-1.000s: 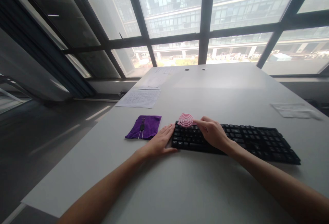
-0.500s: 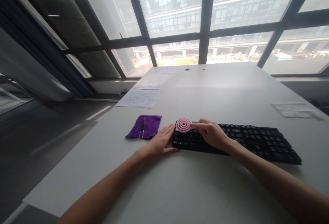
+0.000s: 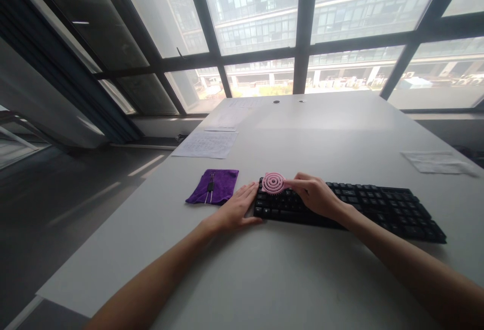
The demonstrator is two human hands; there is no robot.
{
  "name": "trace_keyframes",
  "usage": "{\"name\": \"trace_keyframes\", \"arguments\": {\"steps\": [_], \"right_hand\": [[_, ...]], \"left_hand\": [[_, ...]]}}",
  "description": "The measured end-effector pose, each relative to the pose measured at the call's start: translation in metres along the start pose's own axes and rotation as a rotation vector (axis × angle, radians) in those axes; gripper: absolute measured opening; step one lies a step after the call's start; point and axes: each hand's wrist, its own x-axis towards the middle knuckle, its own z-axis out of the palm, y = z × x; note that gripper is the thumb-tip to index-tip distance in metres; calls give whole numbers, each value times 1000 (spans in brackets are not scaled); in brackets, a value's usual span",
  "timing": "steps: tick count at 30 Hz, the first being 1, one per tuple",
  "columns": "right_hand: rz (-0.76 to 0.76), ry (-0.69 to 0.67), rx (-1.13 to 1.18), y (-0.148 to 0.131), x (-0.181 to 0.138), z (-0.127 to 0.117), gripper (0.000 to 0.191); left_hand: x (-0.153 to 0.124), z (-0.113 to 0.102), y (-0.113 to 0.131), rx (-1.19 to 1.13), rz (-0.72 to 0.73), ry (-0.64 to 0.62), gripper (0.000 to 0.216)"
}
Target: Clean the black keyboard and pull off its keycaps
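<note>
A black keyboard [image 3: 378, 209] lies across the white table [image 3: 287, 279]. My right hand [image 3: 315, 198] is closed on a round pink brush [image 3: 273, 182] with concentric rings and presses it onto the keys at the keyboard's far left corner. My left hand [image 3: 235, 210] lies flat on the table with fingers stretched out, touching the keyboard's left end. A purple cloth [image 3: 212, 193] with a small dark tool on it sits just left of that hand.
Printed paper sheets [image 3: 206, 144] lie at the table's far left, and another sheet [image 3: 434, 162] sits at the far right edge. Large windows with dark frames stand behind the table. The table's left edge drops to a dark floor [image 3: 56, 209].
The pink brush slid a little toward me and left over the keys, then back up to the far left corner. My left hand stayed in place.
</note>
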Motion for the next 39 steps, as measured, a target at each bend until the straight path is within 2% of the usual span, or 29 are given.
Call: {"name": "trace_keyframes", "arguments": {"steps": [22, 28, 34, 39], "right_hand": [[-15, -1, 3, 5, -2, -2, 34], [36, 63, 24, 10, -2, -1, 32], [-21, -11, 44, 13, -2, -2, 33], [-6, 12, 6, 11, -1, -5, 32]], "left_hand": [[0, -1, 1, 17, 3, -9, 104], [0, 0, 1, 15, 6, -6, 102], [0, -1, 2, 20, 16, 3, 104], [1, -2, 3, 16, 1, -2, 103]]}}
